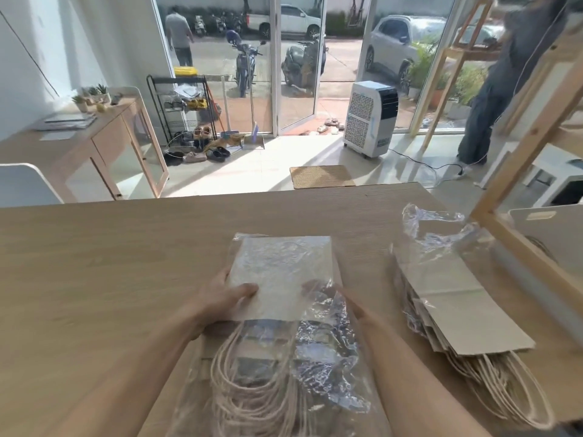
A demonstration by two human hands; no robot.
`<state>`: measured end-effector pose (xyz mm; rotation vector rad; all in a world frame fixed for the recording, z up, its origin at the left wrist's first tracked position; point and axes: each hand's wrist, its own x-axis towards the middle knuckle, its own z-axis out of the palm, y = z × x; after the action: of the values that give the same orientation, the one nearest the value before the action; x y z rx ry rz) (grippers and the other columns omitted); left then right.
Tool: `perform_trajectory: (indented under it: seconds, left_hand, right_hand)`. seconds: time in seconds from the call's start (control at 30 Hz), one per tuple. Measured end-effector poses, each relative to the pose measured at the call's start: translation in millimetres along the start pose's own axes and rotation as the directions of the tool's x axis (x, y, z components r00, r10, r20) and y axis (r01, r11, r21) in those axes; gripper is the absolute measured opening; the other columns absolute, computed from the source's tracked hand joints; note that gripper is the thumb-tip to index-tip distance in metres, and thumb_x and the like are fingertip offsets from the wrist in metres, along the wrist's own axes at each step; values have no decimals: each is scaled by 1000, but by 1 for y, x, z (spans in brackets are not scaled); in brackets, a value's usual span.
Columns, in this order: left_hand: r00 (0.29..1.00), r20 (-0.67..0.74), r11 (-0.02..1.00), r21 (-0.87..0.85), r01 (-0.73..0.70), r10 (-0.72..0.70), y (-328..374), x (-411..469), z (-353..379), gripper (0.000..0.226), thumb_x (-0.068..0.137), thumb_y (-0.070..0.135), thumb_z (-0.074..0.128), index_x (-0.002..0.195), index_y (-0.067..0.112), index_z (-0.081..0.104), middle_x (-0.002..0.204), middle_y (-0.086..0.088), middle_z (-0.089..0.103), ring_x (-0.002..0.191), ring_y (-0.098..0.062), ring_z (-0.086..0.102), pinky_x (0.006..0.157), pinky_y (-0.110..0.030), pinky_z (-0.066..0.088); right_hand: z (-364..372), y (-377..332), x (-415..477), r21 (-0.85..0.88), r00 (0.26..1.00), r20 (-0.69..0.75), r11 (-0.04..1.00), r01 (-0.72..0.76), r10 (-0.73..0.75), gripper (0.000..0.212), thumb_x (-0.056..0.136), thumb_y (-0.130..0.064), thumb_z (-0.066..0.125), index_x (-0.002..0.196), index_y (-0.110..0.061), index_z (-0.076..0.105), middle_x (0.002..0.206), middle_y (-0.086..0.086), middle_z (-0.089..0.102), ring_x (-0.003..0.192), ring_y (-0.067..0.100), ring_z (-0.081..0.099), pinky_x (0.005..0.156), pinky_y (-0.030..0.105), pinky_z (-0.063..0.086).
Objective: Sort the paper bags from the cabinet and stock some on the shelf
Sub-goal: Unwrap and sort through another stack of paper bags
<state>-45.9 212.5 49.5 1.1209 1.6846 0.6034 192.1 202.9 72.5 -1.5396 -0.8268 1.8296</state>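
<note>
A stack of flat brown paper bags [280, 269] with rope handles lies in a clear plastic wrapper on the wooden table [94, 263], right in front of me. My left hand [220, 298] grips the stack's left edge, thumb on top. My right hand [328, 294] holds the right side, partly hidden under crinkled plastic. A second wrapped stack of paper bags [454, 294] lies on the table to the right, handles toward me. The wooden shelf frame [517, 159] rises at the right edge of the table.
Beyond the table's far edge lie open floor, a doormat [321, 176] and a white air cooler [370, 118]. A low wooden cabinet [104, 137] stands at the left. A person [492, 99] stands by the shelf at the far right.
</note>
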Motion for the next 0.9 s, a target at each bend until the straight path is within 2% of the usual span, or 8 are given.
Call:
perform_trajectory:
  seconds: [0.1,0.23,0.37,0.47,0.6,0.7,0.8,0.9]
  left_hand:
    - [998,-53,998,-48,-28,26,-6,8,1,14,99,35,56,113,34,57,107,8,67,91,-6,64,79,-24,50]
    - [981,-191,992,-128,6,-31,-28,32,-11,35,91,47,53,114,26,69,123,0,68,112,-24,62,107,-40,44]
    - [983,-149,976,-206,76,-108,-40,42,-25,68,74,66,53,113,14,71,115,-11,73,107,-33,68,101,-49,50]
    - [955,-283,990,-126,56,-90,-34,34,-38,59,83,64,55,115,17,66,124,-8,64,112,-29,58,96,-39,43]
    - [914,-403,997,-75,13,-42,-38,31,-62,73,76,62,58,130,13,59,137,-14,58,124,-32,52,91,-38,37]
    - [909,-416,999,50,-17,36,-39,29,-73,106,64,71,52,150,10,39,152,-19,43,137,-36,41,108,-47,34]
    - [899,-313,934,282,-221,307,-27,17,-73,94,76,76,46,153,23,36,155,-6,41,141,-28,38,115,-49,29]
    - [916,-69,915,122,-385,395,-26,-2,-55,86,86,78,37,155,27,28,156,11,31,142,-8,29,117,-31,18]
  right_hand:
    - [-3,10,19,40,989,139,998,-50,44,24,80,-24,70,96,-7,67,102,13,65,75,22,67,56,29,56]
    - [9,16,39,-68,985,167,997,-21,32,63,44,-35,89,100,-12,71,119,15,65,106,30,62,101,44,47]
    - [18,15,38,37,978,197,997,-70,61,28,82,-12,65,107,0,64,95,17,69,74,25,67,77,38,56]
    - [8,7,38,-26,963,252,995,-94,98,13,87,-13,55,95,-4,60,72,9,66,55,19,63,57,28,54]
    - [-10,-2,39,-12,968,240,997,-76,76,17,89,-18,54,88,-4,64,68,9,69,52,18,64,55,26,54]
    - [-10,-4,45,14,970,235,997,-74,68,19,90,-17,53,87,-3,65,67,10,69,51,18,65,54,26,54]
    - [1,-3,51,12,970,238,998,-60,56,16,89,-16,53,87,-6,64,65,8,68,50,18,64,51,25,54]
    - [8,-8,56,-36,961,270,998,-45,53,14,88,-16,53,87,-6,63,68,8,67,52,18,63,55,27,54]
